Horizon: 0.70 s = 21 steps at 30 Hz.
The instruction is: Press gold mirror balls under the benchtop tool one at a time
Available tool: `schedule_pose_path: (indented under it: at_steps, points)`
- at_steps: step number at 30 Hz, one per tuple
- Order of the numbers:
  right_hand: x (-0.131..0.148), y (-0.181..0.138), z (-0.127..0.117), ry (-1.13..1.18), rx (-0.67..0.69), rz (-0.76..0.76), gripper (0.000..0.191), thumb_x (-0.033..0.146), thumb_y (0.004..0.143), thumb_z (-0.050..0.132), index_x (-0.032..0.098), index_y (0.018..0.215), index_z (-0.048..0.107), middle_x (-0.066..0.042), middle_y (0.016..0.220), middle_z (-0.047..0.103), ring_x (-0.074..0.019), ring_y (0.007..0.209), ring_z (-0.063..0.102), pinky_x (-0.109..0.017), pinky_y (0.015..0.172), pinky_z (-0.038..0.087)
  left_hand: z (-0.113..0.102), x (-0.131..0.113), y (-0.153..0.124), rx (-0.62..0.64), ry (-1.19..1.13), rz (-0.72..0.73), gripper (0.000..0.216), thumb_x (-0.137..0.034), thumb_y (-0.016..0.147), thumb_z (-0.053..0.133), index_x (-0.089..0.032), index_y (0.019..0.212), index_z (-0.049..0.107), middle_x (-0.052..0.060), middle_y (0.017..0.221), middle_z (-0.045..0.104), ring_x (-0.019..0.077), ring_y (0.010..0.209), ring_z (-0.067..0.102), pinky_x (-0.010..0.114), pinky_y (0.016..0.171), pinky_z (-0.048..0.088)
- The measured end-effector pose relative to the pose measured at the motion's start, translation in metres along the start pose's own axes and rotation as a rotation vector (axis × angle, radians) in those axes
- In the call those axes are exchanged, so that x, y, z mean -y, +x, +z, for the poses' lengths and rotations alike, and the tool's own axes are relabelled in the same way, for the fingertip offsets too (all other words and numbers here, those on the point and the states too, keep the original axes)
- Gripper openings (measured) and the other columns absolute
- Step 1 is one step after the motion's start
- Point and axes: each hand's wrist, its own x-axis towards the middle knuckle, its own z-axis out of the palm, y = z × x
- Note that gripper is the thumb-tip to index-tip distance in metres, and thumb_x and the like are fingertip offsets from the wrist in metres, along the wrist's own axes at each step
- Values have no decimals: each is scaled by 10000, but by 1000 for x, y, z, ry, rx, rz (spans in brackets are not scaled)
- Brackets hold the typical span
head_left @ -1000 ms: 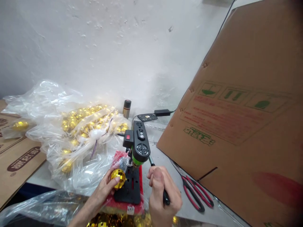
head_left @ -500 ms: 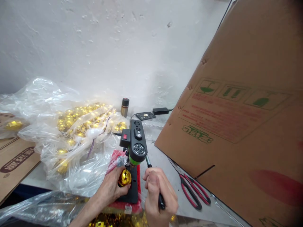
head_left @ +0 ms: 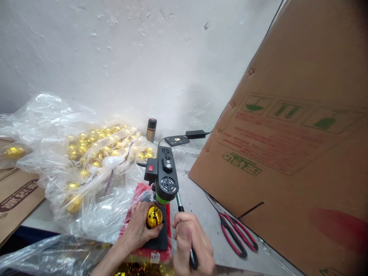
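In the head view, my left hand (head_left: 140,224) grips a shiny gold faceted ball (head_left: 154,217), with fingers behind it and the thumb in front. The ball is over the black base plate (head_left: 159,241) of a small bench drill press (head_left: 168,172), just below its head. My right hand (head_left: 193,241) is wrapped round the black-gripped lever (head_left: 180,205) on the press's right side. The bit under the head is hidden, so I cannot tell whether it touches the ball. Red plastic (head_left: 126,226) lies beneath the base.
Clear plastic bags (head_left: 97,188) full of gold balls lie at left, beside a flat cardboard box (head_left: 17,199). A large carton (head_left: 276,134) leans at right, near red-and-black scissors (head_left: 237,234). A bottle (head_left: 151,130) and a power adapter (head_left: 196,134) stand behind.
The gold ball and my left hand have shifted slightly right and turned a little. My right hand, still on the lever, has moved slightly down.
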Motion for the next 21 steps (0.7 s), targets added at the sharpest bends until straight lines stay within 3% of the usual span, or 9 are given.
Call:
schedule_pose_path:
  at_steps: [6,13,21]
  points:
    - [-11,-26,8,-26,-67,-16,347,178,1112,430,211,778,519,37,718,559,-70,605,543,-214,598,457,4,4,0,-1,-5,14,384,-334,780,759,-200,1132,688,115,1080,738,379,1048,657,554,985,472]
    - [-8,-31,21,-52,-195,32,392,199,1118,434,219,731,490,56,682,539,-78,571,504,-263,711,483,5,2,-1,-26,-8,27,387,-294,761,761,-209,1133,699,104,1067,745,370,1034,661,543,976,477]
    - [-13,-41,28,-57,-262,70,385,208,1106,433,220,726,492,47,685,524,-98,570,489,-295,704,463,2,-1,0,-30,-22,19,390,-298,741,778,-203,1116,727,107,1048,747,386,1018,683,556,962,499]
